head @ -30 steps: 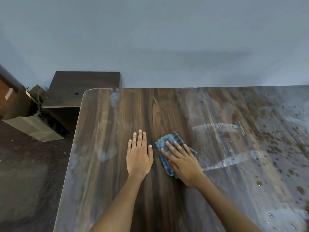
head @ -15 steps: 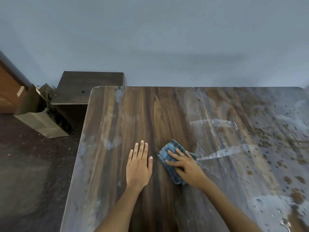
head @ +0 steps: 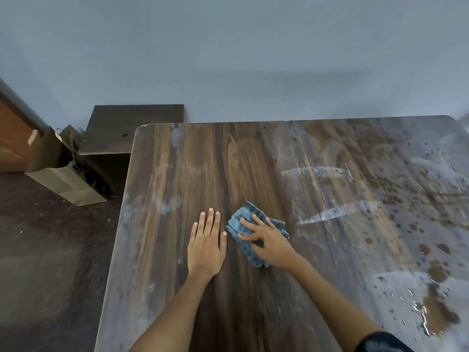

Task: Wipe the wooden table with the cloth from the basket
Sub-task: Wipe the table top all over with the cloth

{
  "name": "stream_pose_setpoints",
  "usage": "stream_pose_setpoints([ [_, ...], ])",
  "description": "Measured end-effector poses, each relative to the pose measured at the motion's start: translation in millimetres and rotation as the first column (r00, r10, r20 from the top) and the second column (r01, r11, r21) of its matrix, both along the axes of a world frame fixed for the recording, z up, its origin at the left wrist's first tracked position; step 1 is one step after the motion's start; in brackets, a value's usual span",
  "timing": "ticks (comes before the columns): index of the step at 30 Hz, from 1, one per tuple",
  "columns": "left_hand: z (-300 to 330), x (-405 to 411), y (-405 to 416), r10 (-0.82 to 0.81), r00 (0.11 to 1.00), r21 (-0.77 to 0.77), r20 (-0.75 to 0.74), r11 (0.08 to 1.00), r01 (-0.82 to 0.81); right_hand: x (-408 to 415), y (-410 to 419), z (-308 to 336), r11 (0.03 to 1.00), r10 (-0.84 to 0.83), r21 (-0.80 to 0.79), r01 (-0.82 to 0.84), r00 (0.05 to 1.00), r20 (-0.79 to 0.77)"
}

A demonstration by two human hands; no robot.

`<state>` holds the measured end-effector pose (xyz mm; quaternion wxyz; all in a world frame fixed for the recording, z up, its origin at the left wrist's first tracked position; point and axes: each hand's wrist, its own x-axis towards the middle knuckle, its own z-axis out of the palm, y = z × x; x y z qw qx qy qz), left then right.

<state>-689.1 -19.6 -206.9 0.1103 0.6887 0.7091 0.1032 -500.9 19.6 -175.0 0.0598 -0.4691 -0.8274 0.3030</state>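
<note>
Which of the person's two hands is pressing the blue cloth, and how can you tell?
The right hand: its spread fingers lie on the blue cloth, while the left hand rests flat on bare wooden table beside it.

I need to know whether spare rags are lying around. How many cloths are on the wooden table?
1. A crumpled blue cloth lies near the middle of the brown wooden table, under the right hand. No others are visible, though the table's right part runs out of frame.
</note>
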Motion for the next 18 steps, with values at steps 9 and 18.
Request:
stream_pose_setpoints([
  [9,2.0,3.5,-17.1,0.005,1.0,-0.029,0.003,1.0,-0.005,20.0,25.5,4.8,0.894,-0.446,-0.094,0.437,0.885,-0.13],
  [18,-0.6,6.2,-35.7,0.032,0.999,-0.048,-0.029,0.998,-0.033,9.6,-78.2,4.0,1.0,0.0,-0.028,-0.001,1.0,-0.026],
])
